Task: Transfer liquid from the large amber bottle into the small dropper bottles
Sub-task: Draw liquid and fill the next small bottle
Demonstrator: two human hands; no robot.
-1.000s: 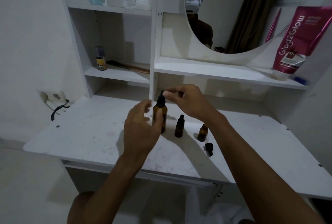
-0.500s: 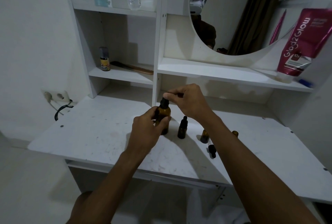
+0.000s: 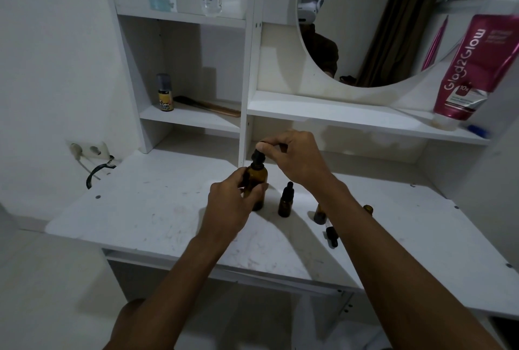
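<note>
While our left hand (image 3: 229, 206) wraps its grip around the body of the large amber bottle (image 3: 257, 181) standing upright on the white counter (image 3: 146, 209), our right hand (image 3: 295, 156) pinches the bottle's black dropper cap (image 3: 258, 155) from above. At about three o'clock from it stands a capped small dropper bottle (image 3: 286, 201), and farther that way an open small bottle (image 3: 319, 213) is partly hidden by our right forearm, with a loose black dropper (image 3: 332, 236) lying at its five o'clock.
</note>
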